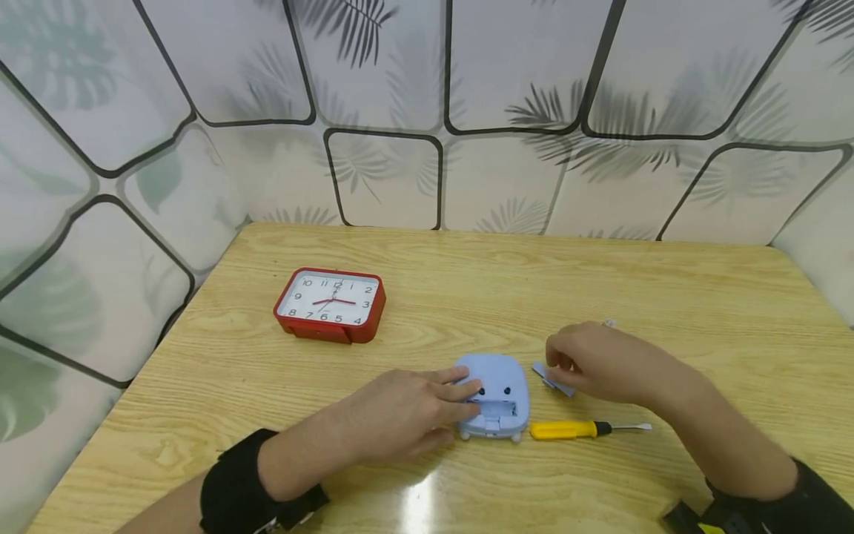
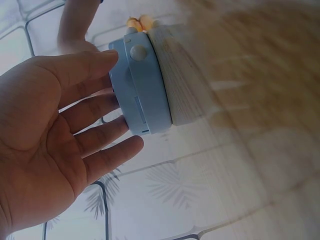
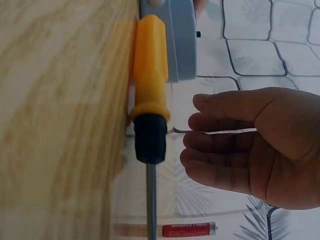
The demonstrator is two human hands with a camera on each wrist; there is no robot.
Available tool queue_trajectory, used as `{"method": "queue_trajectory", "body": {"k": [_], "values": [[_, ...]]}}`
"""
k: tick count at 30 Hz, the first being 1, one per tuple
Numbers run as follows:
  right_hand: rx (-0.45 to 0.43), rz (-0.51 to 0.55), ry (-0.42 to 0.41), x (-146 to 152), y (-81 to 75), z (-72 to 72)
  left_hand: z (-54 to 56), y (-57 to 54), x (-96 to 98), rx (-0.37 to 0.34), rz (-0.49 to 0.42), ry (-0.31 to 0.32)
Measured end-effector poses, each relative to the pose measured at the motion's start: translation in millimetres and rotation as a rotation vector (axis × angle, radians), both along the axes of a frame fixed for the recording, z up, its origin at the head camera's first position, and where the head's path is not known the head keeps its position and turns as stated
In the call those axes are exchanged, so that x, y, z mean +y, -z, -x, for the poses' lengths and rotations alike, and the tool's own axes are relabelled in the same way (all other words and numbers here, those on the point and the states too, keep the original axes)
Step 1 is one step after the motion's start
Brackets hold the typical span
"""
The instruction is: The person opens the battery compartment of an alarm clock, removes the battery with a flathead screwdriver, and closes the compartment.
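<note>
A light blue clock (image 1: pixel 495 371) lies back side up on the table, its battery compartment uncovered. My left hand (image 1: pixel 407 411) rests its outstretched fingers on the clock's left part; in the left wrist view the thumb is beside the clock's edge. A small blue battery cover (image 1: pixel 560 387) lies to the right of the clock. Over that cover hovers my right hand (image 1: pixel 600 363), fingers loosely bent. In the right wrist view nothing shows between the right fingers (image 3: pixel 215 165). A yellow-handled screwdriver (image 1: pixel 567 430) lies just in front, its blade pointing right.
A red alarm clock (image 1: pixel 330 300) lies face up at the back left of the wooden table (image 1: pixel 467 282). A red battery (image 3: pixel 186 229) lies beyond the screwdriver in the right wrist view; in the head view the right hand mostly hides it. A patterned wall stands behind.
</note>
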State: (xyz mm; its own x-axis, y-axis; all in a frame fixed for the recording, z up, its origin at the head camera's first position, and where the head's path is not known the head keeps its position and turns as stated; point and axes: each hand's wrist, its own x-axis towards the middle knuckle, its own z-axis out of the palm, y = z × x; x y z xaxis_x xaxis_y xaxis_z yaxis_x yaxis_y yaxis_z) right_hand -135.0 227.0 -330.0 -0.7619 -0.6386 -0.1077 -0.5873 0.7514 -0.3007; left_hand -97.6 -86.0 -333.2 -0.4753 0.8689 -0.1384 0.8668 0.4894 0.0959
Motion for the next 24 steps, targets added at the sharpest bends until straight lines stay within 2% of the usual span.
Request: {"method": "queue_trajectory", "body": {"k": [3, 7, 12, 21, 24], "values": [[-0.039, -0.04, 0.006, -8, 5.5, -4.0, -0.1, 0.2, -0.2, 0.004, -0.002, 0.004], [-0.048, -0.091, 0.017, -14, 10.5, -7.4, 0.1, 0.6, -0.6, 0.011, -0.009, 0.013], [-0.045, -0.098, 0.01, -18, 12.0, -10.4, 0.6, 0.4, -0.9, 0.002, -0.009, 0.013], [0.04, -0.088, -0.046, -17, 8.3, -13.8, 0.2, 1.6, -0.8, -0.01, -0.045, 0.009], [0.116, -0.035, -0.07, -16, 3.6, -14.8, 1.1, 2.4, -1.3, -0.036, -0.062, -0.003]]}}
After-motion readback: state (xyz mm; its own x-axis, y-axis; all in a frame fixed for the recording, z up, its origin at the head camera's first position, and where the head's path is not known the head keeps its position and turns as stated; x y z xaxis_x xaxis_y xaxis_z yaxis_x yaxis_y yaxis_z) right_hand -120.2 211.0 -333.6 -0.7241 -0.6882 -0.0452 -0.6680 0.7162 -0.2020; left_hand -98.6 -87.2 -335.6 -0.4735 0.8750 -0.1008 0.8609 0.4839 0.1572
